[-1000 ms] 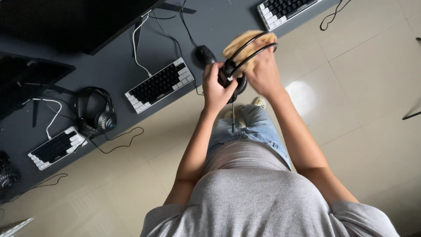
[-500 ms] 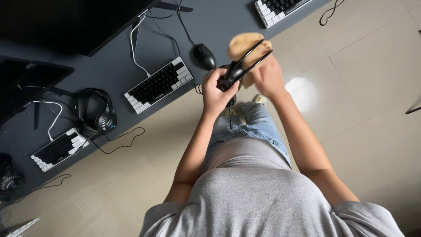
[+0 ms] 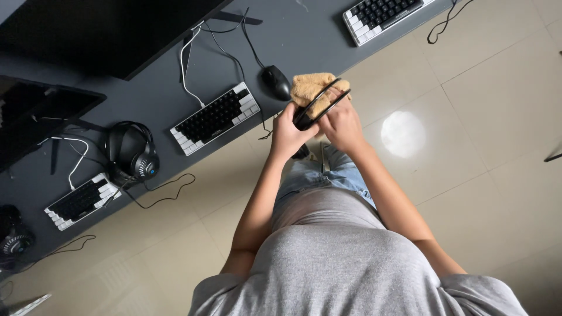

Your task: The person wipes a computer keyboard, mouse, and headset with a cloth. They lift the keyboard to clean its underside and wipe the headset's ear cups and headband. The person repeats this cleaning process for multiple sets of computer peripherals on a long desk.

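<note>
I see left hand (image 3: pixel 288 133) clamped around black headset (image 3: pixel 309 112) earcup, above desk edge (image 3: pixel 328 55). Right hand (image 3: pixel 342 122) presses tan cloth (image 3: pixel 308 86) against headband. Best: steady hold, short firm strokes along band.

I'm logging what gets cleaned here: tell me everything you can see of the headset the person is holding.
The black headset has a thin double-band headband that shows as two dark arcs; its ear cups are mostly hidden. It looks like plastic. It is held tilted above the edge of the grey desk. The left hand grips its lower end, and the right hand presses a tan cloth against the band from behind.
</note>
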